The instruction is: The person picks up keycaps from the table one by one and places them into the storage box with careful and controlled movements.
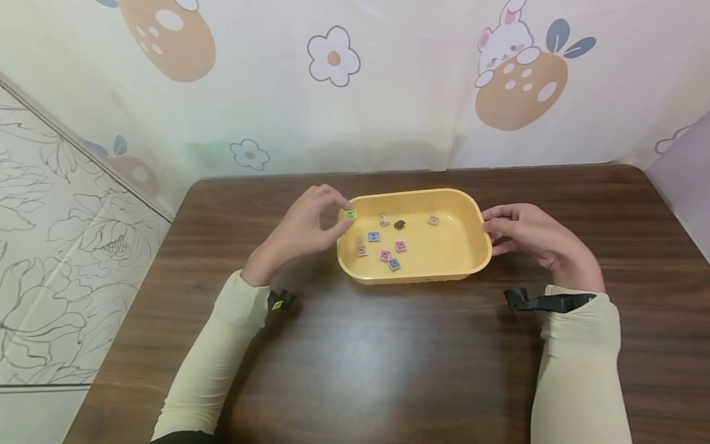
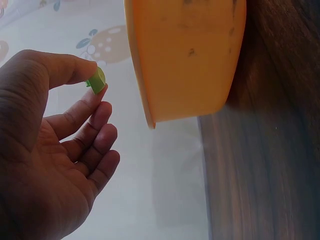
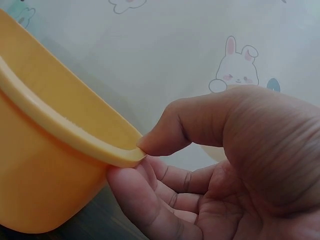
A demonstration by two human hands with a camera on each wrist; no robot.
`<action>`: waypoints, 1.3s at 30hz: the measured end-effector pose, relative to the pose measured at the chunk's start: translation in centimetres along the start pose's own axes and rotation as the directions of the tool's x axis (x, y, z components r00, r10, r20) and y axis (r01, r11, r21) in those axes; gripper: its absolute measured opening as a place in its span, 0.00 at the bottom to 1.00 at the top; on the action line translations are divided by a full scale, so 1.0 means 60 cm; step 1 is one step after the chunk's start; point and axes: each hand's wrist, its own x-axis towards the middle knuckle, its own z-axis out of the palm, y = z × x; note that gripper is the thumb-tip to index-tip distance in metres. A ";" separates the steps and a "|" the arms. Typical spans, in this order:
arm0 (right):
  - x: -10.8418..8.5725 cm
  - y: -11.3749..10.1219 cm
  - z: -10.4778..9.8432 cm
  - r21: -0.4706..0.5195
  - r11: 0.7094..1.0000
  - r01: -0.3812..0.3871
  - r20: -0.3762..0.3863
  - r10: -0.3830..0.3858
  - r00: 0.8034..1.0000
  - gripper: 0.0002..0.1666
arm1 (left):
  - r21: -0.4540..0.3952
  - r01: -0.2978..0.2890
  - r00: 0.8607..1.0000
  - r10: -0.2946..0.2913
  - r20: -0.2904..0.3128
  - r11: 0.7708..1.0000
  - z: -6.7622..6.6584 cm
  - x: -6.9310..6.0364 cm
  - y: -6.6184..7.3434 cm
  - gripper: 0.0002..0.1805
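My left hand [image 1: 305, 228] pinches a small green square piece [image 1: 350, 213] between thumb and forefinger, over the left end of a yellow plastic tub [image 1: 421, 271]. In the left wrist view the green piece [image 2: 97, 81] looks thick, and the other fingers are loosely bent. At the tub's right end, my right hand [image 1: 527, 237] grips the rim, thumb on top and fingers below, as the right wrist view shows. Inside the tub lie several small square pieces: blue [image 1: 374, 236], pink [image 1: 400, 246] and tan [image 1: 433, 220]. A small dark brown piece [image 1: 399, 224] lies among them.
The tub stands on a dark wooden table [image 1: 366, 357]. Behind the table's far edge hangs a white curtain [image 1: 399, 117] with flower and rabbit prints. A panel with line-drawn flowers [image 1: 50, 259] borders the left side.
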 end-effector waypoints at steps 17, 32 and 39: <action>-0.001 -0.005 0.001 0.013 1.000 -0.003 0.007 0.003 1.000 0.32 | 0.022 -0.019 0.999 0.019 0.028 1.000 0.012 0.019 0.025 0.14; -0.002 -0.004 0.001 0.030 1.000 -0.005 0.009 0.005 1.000 0.31 | -0.007 -0.063 0.997 0.063 0.054 0.998 0.034 0.035 0.039 0.12; -0.002 -0.005 -0.001 0.023 1.000 0.002 0.009 -0.002 1.000 0.31 | -0.012 -0.087 0.994 0.088 0.063 0.996 0.041 0.040 0.042 0.13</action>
